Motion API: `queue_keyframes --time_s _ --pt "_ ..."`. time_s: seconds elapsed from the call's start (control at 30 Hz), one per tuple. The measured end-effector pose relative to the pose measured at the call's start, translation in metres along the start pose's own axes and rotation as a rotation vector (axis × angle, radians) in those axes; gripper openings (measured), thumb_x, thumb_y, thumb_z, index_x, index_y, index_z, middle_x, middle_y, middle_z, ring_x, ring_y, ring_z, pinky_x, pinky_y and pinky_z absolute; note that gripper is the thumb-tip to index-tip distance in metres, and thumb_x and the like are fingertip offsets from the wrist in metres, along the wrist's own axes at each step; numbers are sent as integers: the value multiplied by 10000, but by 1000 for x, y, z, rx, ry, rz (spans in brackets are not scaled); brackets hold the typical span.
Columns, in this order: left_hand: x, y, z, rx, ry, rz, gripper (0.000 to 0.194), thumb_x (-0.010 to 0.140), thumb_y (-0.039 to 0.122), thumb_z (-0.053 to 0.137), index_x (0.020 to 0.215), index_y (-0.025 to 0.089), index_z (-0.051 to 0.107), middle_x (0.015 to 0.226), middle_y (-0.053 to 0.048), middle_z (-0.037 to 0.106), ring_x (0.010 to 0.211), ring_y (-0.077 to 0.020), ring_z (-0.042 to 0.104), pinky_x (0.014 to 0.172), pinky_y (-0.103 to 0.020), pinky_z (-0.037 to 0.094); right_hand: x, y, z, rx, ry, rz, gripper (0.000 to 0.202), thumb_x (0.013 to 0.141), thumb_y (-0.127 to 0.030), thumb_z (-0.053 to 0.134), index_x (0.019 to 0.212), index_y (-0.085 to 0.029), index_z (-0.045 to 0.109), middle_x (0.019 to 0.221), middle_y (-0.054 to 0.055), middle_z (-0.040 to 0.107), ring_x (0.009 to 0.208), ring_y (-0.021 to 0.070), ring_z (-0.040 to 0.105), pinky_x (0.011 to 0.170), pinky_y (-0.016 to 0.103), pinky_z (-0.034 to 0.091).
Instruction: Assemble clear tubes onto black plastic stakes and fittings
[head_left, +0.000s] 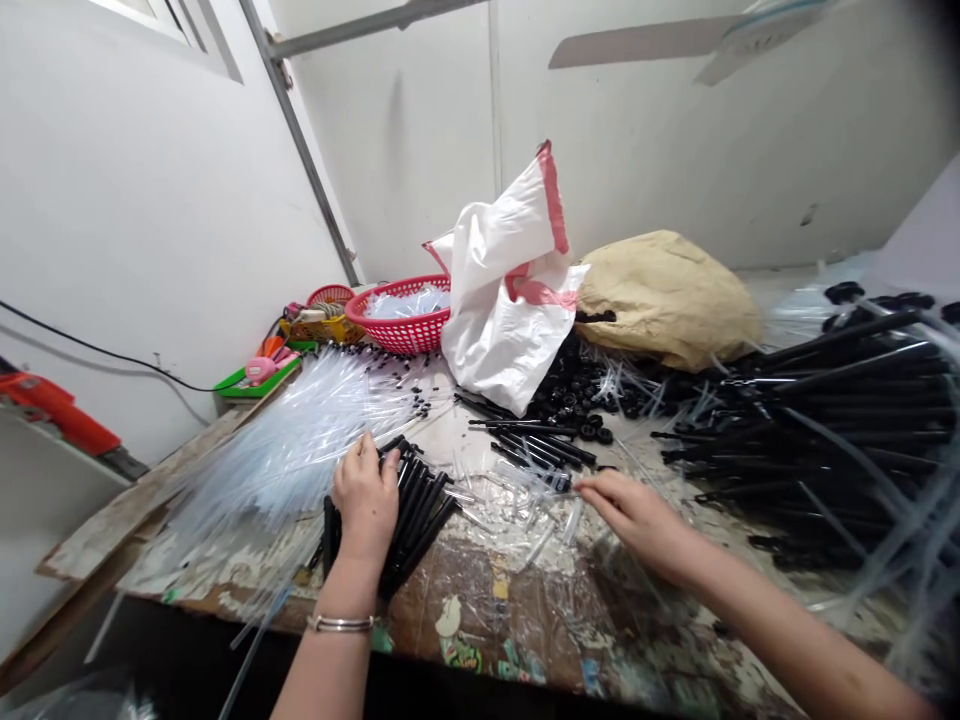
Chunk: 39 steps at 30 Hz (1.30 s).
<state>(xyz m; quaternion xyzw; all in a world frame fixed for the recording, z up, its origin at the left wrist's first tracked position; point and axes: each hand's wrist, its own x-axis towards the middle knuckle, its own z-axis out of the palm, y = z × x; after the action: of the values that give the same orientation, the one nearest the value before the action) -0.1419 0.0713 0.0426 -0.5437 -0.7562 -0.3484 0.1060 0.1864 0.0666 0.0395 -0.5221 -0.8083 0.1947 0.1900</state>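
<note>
My left hand lies over a bundle of short black tubes, thumb and fingers apart, with the fingertips close to the ends of a large heap of thin clear plastic tubes. What sits under the palm is hidden. To the right, my right hand is closed in a pinch beside a small black piece. Whatever is between its fingertips is too small to tell. Short clear tube pieces and several black tubes with ringed ends lie just beyond the right hand.
Behind stand a red basket of clear pieces, a white sack and a tan cloth sack. A big stack of black tubes fills the right side. A green tray sits back left. The worn table's front edge is near me.
</note>
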Motion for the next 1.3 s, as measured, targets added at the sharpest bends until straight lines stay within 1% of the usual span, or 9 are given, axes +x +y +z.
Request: queue_keyframes --time_s 0.13,0.23,0.37,0.57,0.73,0.9,1.1,1.2,1.3 --pt "-38 34 4 -249 192 192 368 859 286 476 1188 142 558 1082 -154 584 1033 -271 521 924 -447 394 66 12 11 -229 63 128 322 871 -175 373 1071 -183 625 1016 104 598 942 199 519 792 297 411" --pt "-78 58 15 -499 106 198 348 860 199 477 1203 176 536 1033 -118 571 975 -220 545 867 -391 454 96 15 21 -314 88 207 284 827 -169 434 1007 -193 653 1057 132 553 996 256 449 758 331 388" --pt "-117 75 27 -635 -48 239 309 849 117 474 1132 179 584 989 -106 599 946 -198 566 839 -344 478 106 26 22 -386 64 259 205 803 -200 493 899 -192 673 1074 135 539 1029 276 406 776 341 361" --pt "-122 77 27 -720 -142 207 247 848 112 475 1033 171 627 943 -98 623 904 -189 587 809 -329 492 93 48 5 -409 29 301 295 877 -243 380 954 -202 661 1033 111 595 974 256 459 779 350 340" --pt "-122 76 26 -734 -177 211 229 848 136 484 1019 170 633 937 -95 628 905 -191 589 816 -331 487 74 44 13 -379 15 252 284 850 -412 453 950 -268 677 1121 58 566 1045 252 428 793 337 337" --pt "-122 78 24 -722 -290 224 202 857 172 478 974 162 641 891 -90 632 862 -186 602 785 -331 502 71 38 8 -346 45 276 229 837 -335 493 860 -203 679 1018 99 611 985 256 481 741 334 350" --pt "-124 77 22 -683 -160 215 256 857 201 487 1091 158 582 984 -120 596 907 -203 589 752 -339 523 49 21 -33 -212 50 182 352 894 -396 348 815 -209 636 791 46 644 727 175 556 623 268 366" --pt "-127 77 21 -610 -49 311 538 815 226 566 1318 174 383 1212 -172 492 1091 -262 509 842 -415 493 17 -3 -31 -98 -20 71 413 880 -466 340 697 -219 618 658 11 609 598 146 524 546 246 359" --pt "-129 78 20 -568 -107 565 673 781 219 618 1374 210 301 1295 -164 461 1193 -288 431 965 -486 394 -14 -30 -13 48 -128 -38 457 864 -501 353 599 -204 578 555 3 547 507 132 453 491 245 328"
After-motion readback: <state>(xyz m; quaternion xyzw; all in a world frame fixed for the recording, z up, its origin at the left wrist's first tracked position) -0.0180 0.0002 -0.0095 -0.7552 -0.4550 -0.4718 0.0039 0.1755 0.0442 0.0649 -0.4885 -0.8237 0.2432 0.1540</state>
